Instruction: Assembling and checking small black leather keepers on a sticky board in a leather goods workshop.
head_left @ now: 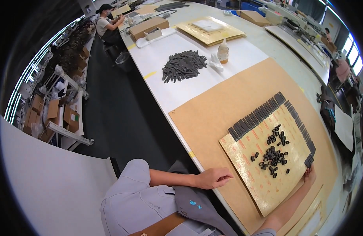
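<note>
The left hand [213, 178] curls loosely, fingers folded in, beside the yellowish board [264, 192]. The right hand [309, 175] is at the near end of the black strips [255, 117] lining the board's far and right edges; whether it pinches one, I cannot tell. Small black rings [273, 156] lie mid-board.

Red print [242, 145], made up of repeated words and figures, is scattered across the yellow board [264, 188]. A bright blue mark [195, 204] is borne by the grey apron [207, 218]. Small dark lettering [154, 206] is carried on the pale shirt [128, 204]. On a cardboard box [71, 125], a green-and-white label [74, 117] is seen, too small to be read.
</note>
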`<state>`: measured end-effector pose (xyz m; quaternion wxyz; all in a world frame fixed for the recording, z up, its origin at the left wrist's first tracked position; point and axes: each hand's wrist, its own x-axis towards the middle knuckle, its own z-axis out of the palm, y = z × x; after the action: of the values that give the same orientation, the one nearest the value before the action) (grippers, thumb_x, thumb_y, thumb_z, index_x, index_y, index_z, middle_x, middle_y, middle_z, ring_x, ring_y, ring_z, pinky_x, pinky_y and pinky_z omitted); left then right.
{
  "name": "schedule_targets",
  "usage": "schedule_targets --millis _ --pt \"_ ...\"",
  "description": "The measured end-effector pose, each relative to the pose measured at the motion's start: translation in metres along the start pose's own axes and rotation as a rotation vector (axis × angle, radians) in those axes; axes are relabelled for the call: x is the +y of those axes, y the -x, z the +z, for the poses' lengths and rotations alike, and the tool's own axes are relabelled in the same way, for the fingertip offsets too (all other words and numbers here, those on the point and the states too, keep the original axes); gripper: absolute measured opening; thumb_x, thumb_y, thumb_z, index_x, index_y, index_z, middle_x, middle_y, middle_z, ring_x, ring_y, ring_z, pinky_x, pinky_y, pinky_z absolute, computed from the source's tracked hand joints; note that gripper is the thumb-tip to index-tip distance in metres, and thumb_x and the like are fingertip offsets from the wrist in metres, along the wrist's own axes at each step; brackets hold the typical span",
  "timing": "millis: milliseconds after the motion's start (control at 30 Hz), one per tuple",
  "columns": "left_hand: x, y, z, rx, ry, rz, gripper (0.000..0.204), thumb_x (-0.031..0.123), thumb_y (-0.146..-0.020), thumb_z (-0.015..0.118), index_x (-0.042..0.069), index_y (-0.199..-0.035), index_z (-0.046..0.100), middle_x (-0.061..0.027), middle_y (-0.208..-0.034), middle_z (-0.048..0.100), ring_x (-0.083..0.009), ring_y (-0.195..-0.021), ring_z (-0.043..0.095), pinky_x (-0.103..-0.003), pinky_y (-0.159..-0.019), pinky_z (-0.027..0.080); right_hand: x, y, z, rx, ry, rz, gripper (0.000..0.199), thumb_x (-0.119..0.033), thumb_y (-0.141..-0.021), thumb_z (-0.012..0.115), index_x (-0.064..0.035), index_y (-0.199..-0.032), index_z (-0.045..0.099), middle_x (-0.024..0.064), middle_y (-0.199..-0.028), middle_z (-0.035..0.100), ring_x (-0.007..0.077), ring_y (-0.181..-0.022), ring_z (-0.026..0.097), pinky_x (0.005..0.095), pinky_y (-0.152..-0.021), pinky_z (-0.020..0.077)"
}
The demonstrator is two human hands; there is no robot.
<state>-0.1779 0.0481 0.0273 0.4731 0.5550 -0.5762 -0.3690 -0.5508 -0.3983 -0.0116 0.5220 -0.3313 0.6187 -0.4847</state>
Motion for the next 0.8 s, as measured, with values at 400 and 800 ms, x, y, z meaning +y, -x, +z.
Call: schedule_targets --millis 400,800 --pt "0.033 -0.096 0.069 -0.556 -0.145 0.692 0.029 0.009 -0.074 0.064 0.002 -0.098 0.051 -0.0135 -0.103 0.051 -0.0302 -0.099 0.05 -0.041 -0.083 0.04 -0.015 0.004 0.003 0.021 0.083 0.019 0.018 -0.024 -0.081 0.071 -0.0096 -0.076 0.06 -0.0042 -0.06 0.056 0.0053 -0.047 0.053 0.0138 -0.038 0.0434" --pt "0.019 -0.124 0.135 -0.769 -0.285 0.841 0.05 0.017 -0.072 0.066 -0.001 -0.115 0.048 -0.0235 -0.136 0.034 -0.0366 -0.135 0.023 -0.059 -0.11 0.008 -0.015 0.018 -0.023 -0.016 0.091 -0.105 0.017 -0.012 -0.082 0.068 -0.0012 -0.094 0.063 0.0002 -0.063 0.056 0.0077 -0.05 0.052 0.0187 -0.043 0.0447"
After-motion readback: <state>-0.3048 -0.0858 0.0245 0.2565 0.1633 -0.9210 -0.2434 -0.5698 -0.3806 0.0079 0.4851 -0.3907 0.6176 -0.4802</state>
